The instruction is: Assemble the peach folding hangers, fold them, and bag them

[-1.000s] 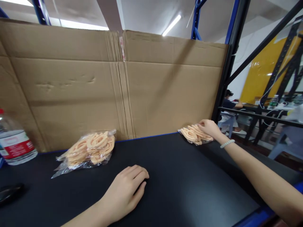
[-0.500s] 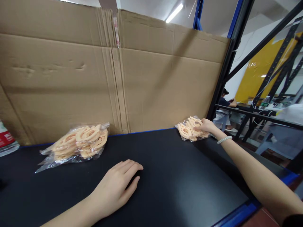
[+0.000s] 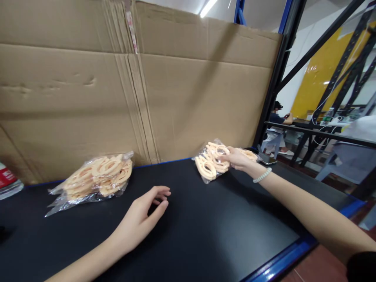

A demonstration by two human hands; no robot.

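Observation:
My right hand point(image 3: 238, 158), with a pale beaded bracelet at the wrist, grips a clear plastic bag of cream-coloured pieces with oval holes point(image 3: 207, 162). The bag is tilted near the cardboard at the back right. Just behind that hand, partly hidden by it, lies another bag of similar pieces point(image 3: 249, 154). My left hand point(image 3: 138, 217) hangs low over the black tabletop, thumb apart from loosely bent fingers, holding nothing. Beyond it at the left rests a heap of similar bagged pieces point(image 3: 107, 174), their wrappers overlapping.
A cardboard sheet point(image 3: 188, 98) stands along the table's back edge. At the far left is a bottle with a red label point(image 3: 7, 178). A phone point(image 3: 268, 159) lies near the right rear corner, by a black metal post point(image 3: 272, 90). Past the frame a person point(image 3: 277, 117) sits.
My right hand has brought the bag leftward and nearer, uncovering another bag and the phone behind it. My left hand has lifted slightly and turned, its thumb spread wider. The view has shifted a little.

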